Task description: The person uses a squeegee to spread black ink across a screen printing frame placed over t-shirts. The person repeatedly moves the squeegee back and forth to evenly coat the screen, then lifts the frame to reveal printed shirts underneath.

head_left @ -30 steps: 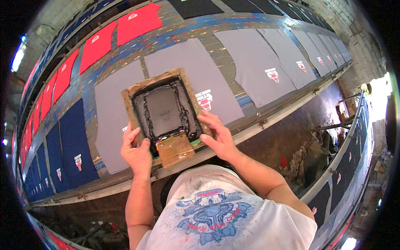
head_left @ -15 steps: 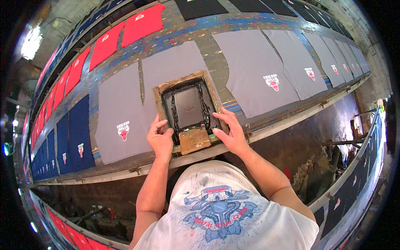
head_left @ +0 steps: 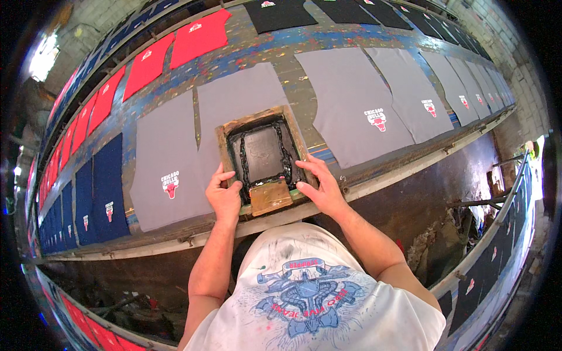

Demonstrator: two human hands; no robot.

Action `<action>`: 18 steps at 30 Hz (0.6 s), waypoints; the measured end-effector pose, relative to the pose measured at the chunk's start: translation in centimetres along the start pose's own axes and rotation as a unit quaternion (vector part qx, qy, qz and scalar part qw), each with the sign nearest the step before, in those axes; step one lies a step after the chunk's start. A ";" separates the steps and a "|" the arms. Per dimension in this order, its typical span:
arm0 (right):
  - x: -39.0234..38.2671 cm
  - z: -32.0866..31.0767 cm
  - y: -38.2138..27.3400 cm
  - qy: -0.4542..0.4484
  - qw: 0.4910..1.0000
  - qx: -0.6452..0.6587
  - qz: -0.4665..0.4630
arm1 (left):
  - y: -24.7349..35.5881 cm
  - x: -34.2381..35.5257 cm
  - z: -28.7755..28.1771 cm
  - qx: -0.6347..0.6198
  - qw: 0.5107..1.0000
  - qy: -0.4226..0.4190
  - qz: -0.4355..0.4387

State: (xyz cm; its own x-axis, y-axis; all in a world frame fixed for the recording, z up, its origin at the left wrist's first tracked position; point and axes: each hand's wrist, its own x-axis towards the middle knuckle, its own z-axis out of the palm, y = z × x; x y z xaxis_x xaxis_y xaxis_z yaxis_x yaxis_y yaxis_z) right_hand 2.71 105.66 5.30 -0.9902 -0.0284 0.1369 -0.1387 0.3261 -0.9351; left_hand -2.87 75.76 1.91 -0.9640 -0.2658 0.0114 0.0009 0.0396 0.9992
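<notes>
A wooden-framed printing screen (head_left: 300, 138) lies on a grey fabric panel (head_left: 240, 88) at the near edge of a long table. Black ink rings the inside of the frame, thickest along its sides, around a dark mesh window (head_left: 261, 155). A squeegee with a wooden block handle (head_left: 271, 199) rests at the screen's near end, tilted over the rim. My left hand (head_left: 225, 195) grips the frame's left side, thumb over the rim. On the right side, my right hand (head_left: 321, 187) holds it with thumb and fingers bent over the edge. The screen hides any print below.
Grey panels with a small red-and-white print (head_left: 376, 120) lie in a row to the right; another printed grey panel (head_left: 164, 158) is on the left. Navy panels (head_left: 108, 187), red ones (head_left: 199, 38) and black ones (head_left: 280, 16) line the table. A rail (head_left: 386, 168) edges its near side.
Both hands keep their hold on the frame. The mesh window looks darker, and the faint reddish mark in it has faded. The view has shifted slightly.
</notes>
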 end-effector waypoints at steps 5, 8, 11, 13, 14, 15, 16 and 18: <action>0.0 0.0 -0.3 0.007 1.000 0.003 0.016 | 0.2 0.0 0.1 0.005 1.000 -0.003 -0.003; 0.2 0.3 -0.7 0.022 0.999 0.018 0.032 | 0.3 0.1 0.0 -0.027 0.999 -0.015 -0.017; 0.2 1.2 -2.0 0.059 0.998 -0.036 0.006 | 0.4 0.1 -0.1 -0.021 0.999 -0.018 -0.028; -0.7 1.3 -3.7 0.090 0.978 -0.175 -0.064 | 0.3 0.1 -0.1 -0.024 0.999 -0.022 -0.036; -1.0 1.5 -4.5 0.069 0.979 -0.172 -0.088 | 0.2 0.1 -0.1 -0.016 0.999 -0.024 -0.022; -1.3 1.7 -5.4 0.048 0.978 -0.170 -0.111 | 0.0 0.1 -0.1 -0.024 0.999 -0.023 -0.035; -1.6 1.9 -6.2 0.026 0.977 -0.166 -0.134 | -0.1 0.2 -0.1 -0.025 0.999 -0.024 -0.034; -2.2 2.2 -7.6 -0.029 0.965 -0.201 -0.164 | -0.5 0.2 -0.1 -0.039 0.999 -0.025 -0.027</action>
State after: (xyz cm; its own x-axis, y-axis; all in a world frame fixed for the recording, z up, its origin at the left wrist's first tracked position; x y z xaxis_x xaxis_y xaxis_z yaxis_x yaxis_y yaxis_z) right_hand 5.91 101.12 11.39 -0.8953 -0.2410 0.3747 -0.4379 0.6302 -0.6412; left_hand -3.02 75.58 1.45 -0.9751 -0.2176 -0.0425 -0.0324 -0.0499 0.9982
